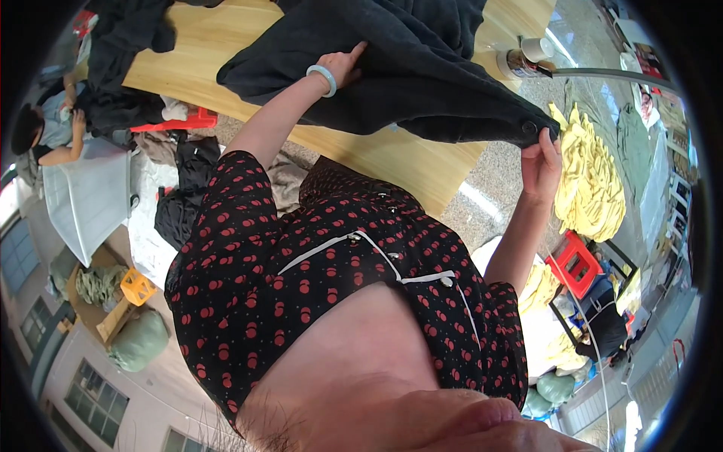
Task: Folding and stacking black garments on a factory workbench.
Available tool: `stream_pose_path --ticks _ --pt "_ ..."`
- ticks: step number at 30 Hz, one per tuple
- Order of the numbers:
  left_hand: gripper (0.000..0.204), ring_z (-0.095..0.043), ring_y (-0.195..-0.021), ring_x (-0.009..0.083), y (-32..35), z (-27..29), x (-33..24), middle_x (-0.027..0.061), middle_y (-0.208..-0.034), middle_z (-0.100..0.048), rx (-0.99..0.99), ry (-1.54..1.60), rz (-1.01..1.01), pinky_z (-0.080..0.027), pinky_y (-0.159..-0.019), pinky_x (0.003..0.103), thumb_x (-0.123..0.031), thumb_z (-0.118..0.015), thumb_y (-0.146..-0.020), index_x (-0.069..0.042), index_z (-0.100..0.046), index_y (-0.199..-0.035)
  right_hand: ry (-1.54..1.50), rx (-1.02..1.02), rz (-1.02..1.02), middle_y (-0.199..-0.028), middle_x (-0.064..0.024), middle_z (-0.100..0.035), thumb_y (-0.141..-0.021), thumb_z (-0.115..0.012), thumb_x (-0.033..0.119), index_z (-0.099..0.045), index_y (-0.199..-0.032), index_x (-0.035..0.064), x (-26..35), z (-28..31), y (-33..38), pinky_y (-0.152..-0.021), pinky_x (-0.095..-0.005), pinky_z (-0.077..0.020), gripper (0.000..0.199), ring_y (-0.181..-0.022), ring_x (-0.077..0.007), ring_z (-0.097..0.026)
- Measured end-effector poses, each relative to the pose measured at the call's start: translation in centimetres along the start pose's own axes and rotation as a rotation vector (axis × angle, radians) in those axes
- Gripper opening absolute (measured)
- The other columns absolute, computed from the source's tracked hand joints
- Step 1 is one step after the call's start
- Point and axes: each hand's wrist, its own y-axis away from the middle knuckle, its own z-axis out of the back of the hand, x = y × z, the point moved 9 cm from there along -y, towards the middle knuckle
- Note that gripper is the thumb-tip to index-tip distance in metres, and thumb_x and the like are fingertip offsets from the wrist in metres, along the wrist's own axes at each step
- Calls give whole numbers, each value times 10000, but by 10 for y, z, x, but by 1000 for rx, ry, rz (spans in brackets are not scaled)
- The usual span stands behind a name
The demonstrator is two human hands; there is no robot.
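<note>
A black garment (407, 79) lies spread across the wooden table (358, 154), one corner drawn out to the right past the table's edge. A round dark button shows near that corner. My right hand (542, 162) pinches the corner beside the button between thumb and fingers. On the garment's left part rests my left hand (339, 68), fingers stretched out over the cloth. A pale bracelet (324, 79) circles my left wrist. Folds cover part of the cloth, and its far end runs out of the top of the picture.
More dark clothing (128, 45) is heaped at the far left. A white cup (536, 50) and a container stand at the table's right. Yellow garments (591, 177) are piled on the right, near a red stool (576, 264). Another person (56, 124) works by a white bin (86, 196).
</note>
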Motion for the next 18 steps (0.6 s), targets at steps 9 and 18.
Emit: stream_pose_path --ticks 9,18 --pt "232 -550 -753 356 41 78 48 176 -812 -578 -507 276 315 -441 -668 422 -125 -479 -702 -142 -540 -926 148 -68 -33 -856 -25 -575 -810 -514 102 -531 -937 27 -5 21 -5 -621 -185 -396 149 -698 -61 -523" --pt "164 -523 -579 74 156 186 23 67 -653 -584 -814 543 309 -403 -519 193 -18 -529 -735 7 -495 -893 312 -171 86 -876 -54 -578 -793 -516 70 -527 -974 -1 20 3 -1 -724 -222 -420 195 -786 -126 -548"
